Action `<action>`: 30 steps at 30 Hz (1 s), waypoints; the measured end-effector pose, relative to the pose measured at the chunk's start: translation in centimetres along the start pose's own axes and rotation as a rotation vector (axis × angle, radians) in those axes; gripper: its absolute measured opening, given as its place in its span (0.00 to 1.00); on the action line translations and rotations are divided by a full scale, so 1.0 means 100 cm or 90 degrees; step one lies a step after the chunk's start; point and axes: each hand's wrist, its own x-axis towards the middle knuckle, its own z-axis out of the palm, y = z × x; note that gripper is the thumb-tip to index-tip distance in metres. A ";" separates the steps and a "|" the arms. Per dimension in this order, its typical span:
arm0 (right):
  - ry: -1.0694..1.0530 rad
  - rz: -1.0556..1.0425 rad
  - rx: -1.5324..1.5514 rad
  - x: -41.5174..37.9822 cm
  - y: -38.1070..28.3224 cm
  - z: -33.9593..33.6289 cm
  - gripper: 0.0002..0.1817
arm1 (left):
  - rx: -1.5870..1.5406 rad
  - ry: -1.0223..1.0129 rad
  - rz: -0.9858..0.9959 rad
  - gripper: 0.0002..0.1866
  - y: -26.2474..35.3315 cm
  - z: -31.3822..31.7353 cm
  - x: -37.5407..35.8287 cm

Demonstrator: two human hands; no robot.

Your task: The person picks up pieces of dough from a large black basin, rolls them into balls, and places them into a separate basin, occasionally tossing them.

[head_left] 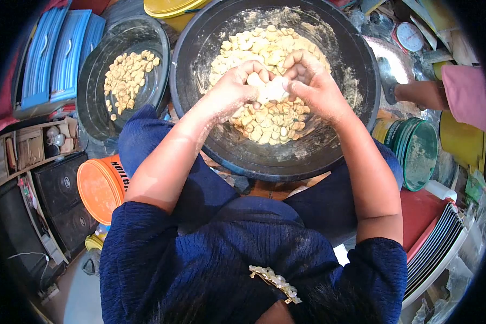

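My left hand (236, 88) and my right hand (317, 86) meet over a large black basin (351, 146). Between their fingertips they pinch a pale, floury lump of what looks like dough (274, 90); its exact kind is hard to make out. Fingers of both hands are curled in around it. Below and around the hands lies a heap of small, flat, yellowish pieces (267, 127) inside the basin. White powder coats the basin's inner wall, and some dusts my wrists.
A smaller dark basin (89, 89) with more yellowish pieces stands at the left. An orange bucket (94, 189) is beside my left leg, a green bucket (418, 154) beyond my right. Blue plastic drawers (65, 54) rise at upper left. At the right edge shows another person's arm (424, 96).
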 end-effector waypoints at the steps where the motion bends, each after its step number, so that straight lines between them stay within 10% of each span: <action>1: 0.006 0.003 -0.038 0.001 0.000 -0.003 0.10 | -0.001 0.002 0.001 0.15 0.001 -0.002 0.001; 9: 0.055 -0.038 -0.387 -0.001 0.014 0.000 0.06 | 0.436 0.195 0.042 0.10 0.004 -0.015 0.001; 15: 0.040 -0.123 -0.459 -0.004 0.029 -0.006 0.07 | 0.293 0.243 0.018 0.09 -0.004 -0.032 -0.003; 18: 0.048 -0.095 -0.381 -0.002 0.034 -0.007 0.06 | 0.207 0.256 0.009 0.10 -0.003 -0.037 -0.007; 21: 0.113 0.004 0.256 -0.002 0.030 -0.004 0.07 | 0.086 0.242 0.013 0.11 0.001 -0.039 -0.012; 26: 0.368 -0.155 0.303 0.003 0.010 -0.013 0.09 | 0.108 0.277 0.021 0.08 0.012 -0.038 -0.023; 30: 0.305 -0.210 0.321 0.013 0.013 -0.041 0.12 | 0.186 0.241 -0.010 0.05 -0.004 -0.056 -0.021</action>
